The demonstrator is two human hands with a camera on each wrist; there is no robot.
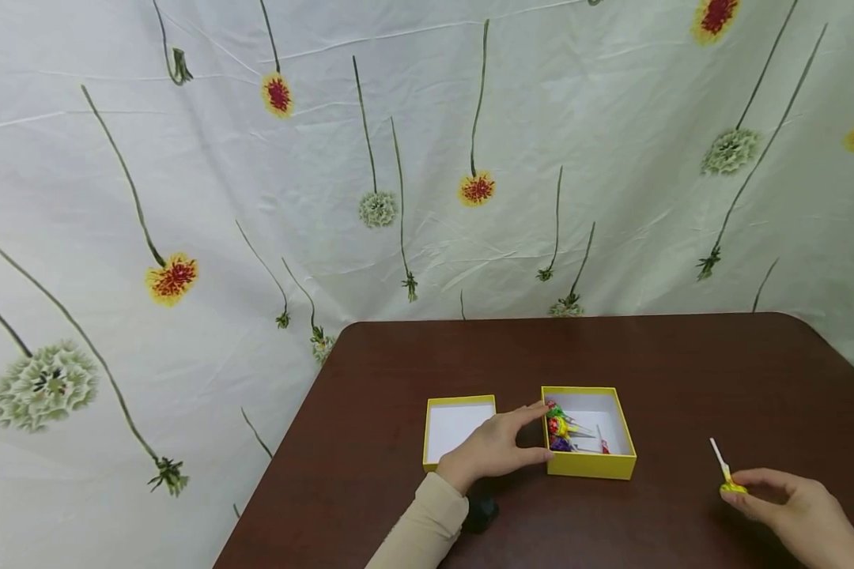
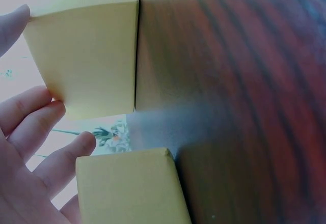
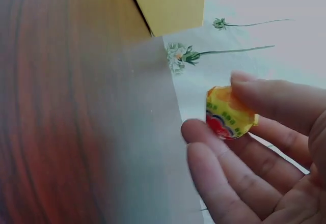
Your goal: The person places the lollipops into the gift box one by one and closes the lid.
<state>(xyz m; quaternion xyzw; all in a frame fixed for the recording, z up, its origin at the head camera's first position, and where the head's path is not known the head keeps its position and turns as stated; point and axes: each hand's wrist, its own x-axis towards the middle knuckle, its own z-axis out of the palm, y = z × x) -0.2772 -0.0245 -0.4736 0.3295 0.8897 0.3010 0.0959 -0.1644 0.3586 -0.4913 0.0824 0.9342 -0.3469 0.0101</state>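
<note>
In the head view my right hand pinches a yellow-wrapped lollipop by its candy end, with the white stick pointing up. The right wrist view shows the round yellow and red wrapper between thumb and fingers. My left hand touches the left side of a yellow box with its fingers spread. In the left wrist view, fingertips rest against the wall of that box. Several lollipops in green, yellow, red and purple wrappers lie along the left part inside it.
The box's yellow-rimmed lid, white inside, lies left of the box, partly behind my left hand. A small black object sits by the left wrist. A flowered cloth hangs behind the brown table.
</note>
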